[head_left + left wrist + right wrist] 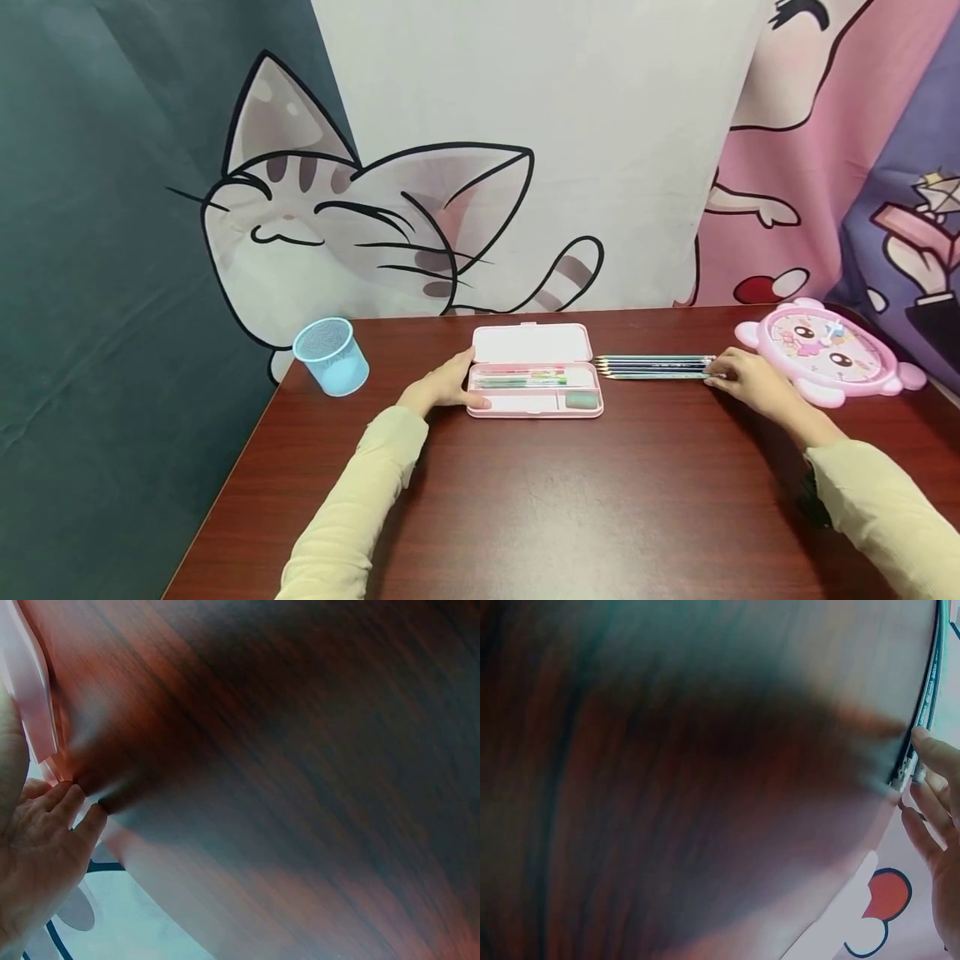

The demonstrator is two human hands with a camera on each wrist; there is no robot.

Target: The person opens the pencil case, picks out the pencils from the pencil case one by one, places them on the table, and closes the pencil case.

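Note:
A pink pencil case (535,402) lies with its lid folded back on the table. Several pens (521,381) and a grey-green block (581,400), perhaps an eraser, are inside it. My left hand (442,385) holds the case's left end, thumb over the near rim and fingers at the far side; in the left wrist view its fingertips (94,814) reach down by the case. Several dark and light-blue pencils (652,367) lie in a row right of the case, points to the left. My right hand (750,382) pinches their right ends between thumb and fingers.
A light-blue mesh pen cup (341,367) stands at the table's left edge. On the right lies a pink animal-shaped clock (828,350), just behind my right hand. A cartoon-printed cloth (615,167) hangs along the back edge of the brown table (562,500).

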